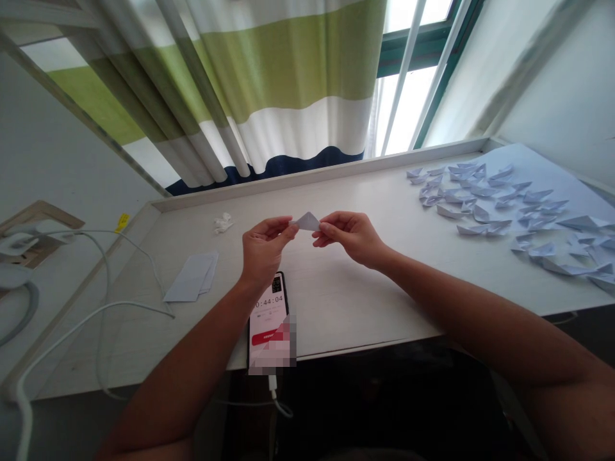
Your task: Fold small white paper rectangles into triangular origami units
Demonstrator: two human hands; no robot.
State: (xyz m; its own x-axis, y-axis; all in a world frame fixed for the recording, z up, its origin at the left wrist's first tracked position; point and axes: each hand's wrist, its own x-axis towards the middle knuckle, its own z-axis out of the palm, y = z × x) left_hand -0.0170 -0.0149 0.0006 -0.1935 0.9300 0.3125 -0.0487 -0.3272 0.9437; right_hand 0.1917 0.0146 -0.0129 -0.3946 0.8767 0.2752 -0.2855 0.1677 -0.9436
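Held up over the desk is a small folded piece of white paper [308, 221], triangular with its peak pointing away from me. My left hand [265, 246] pinches its left corner between thumb and fingers. At the opposite corner, my right hand [350, 235] grips it the same way. Many folded paper boats [485, 191] lie spread over the right part of the desk. To the left of my left hand is a short stack of white paper sheets [192, 276].
A phone [269, 320] showing a timer lies at the desk's front edge, with a white charging cable [273, 384] plugged in. Crumpled paper [223, 223] sits at the back left. More white cables [96, 307] cross the left side. A raised ledge [327, 169] borders the desk [365, 307].
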